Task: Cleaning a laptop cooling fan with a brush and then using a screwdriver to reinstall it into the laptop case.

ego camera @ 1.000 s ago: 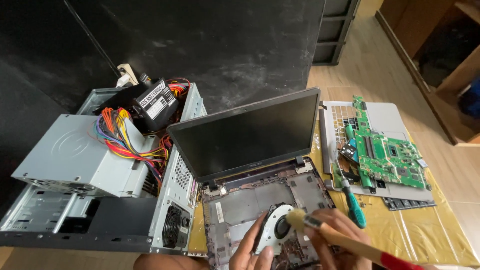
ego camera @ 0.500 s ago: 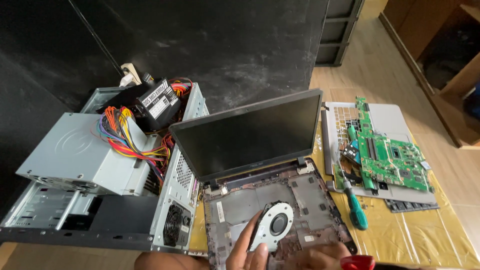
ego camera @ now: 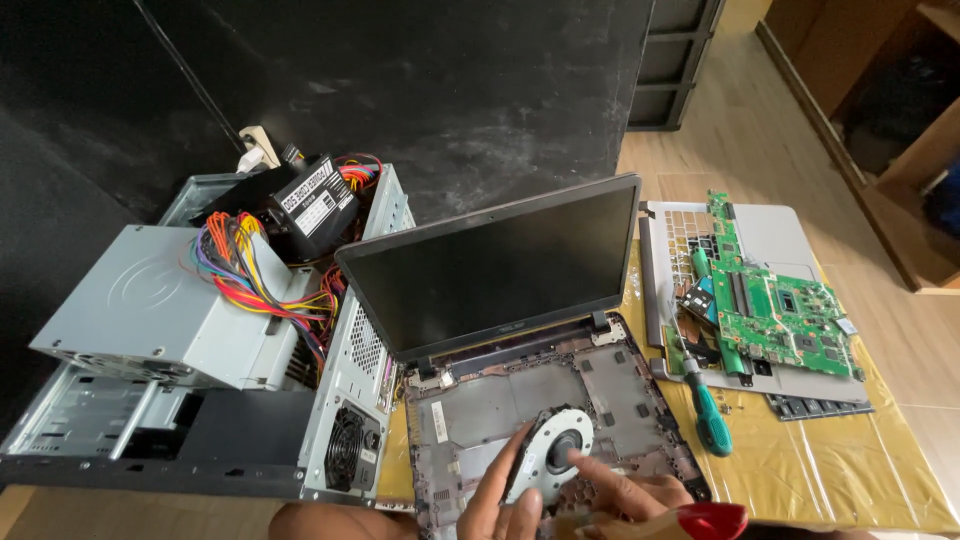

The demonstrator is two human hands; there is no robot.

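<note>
Cooling fan (ego camera: 556, 455) — round, flat housing of pale metal with a dark hub, seated in the stripped base of a laptop (ego camera: 500, 290). The left hand (ego camera: 505, 500) steadies the fan's left rim, fingers loosely curled along it, gripping nothing. The right hand (ego camera: 625, 490) comes in from the right, forefinger stretched out with its tip on the hub; the other fingers fold over a red handle (ego camera: 710, 520) at the bottom edge, whose far end is out of view.

Laptop base: dark matte plastic, dusty, ribbed with small screw posts; it surrounds both hands on all sides but the near one. The black glossy screen stands open just beyond the fingers, tilted back.

Right of the right hand: a screwdriver (ego camera: 705, 410) with a teal grip lies on the worktop (ego camera: 830, 470), which is covered in crinkled yellow film. Further right, a silver keyboard frame (ego camera: 780, 235) carries a green circuit board (ego camera: 785, 310), flat and densely studded.

Left of the left hand: a grey sheet-metal computer case (ego camera: 160, 310) on its side, perforated vent panel toward the laptop, touching or almost touching its edge. A bundle of multicoloured wires (ego camera: 250, 270) spills from a black power supply (ego camera: 310, 205) on top.

Open room — a strip of bare film between the screwdriver and the worktop's right edge.
</note>
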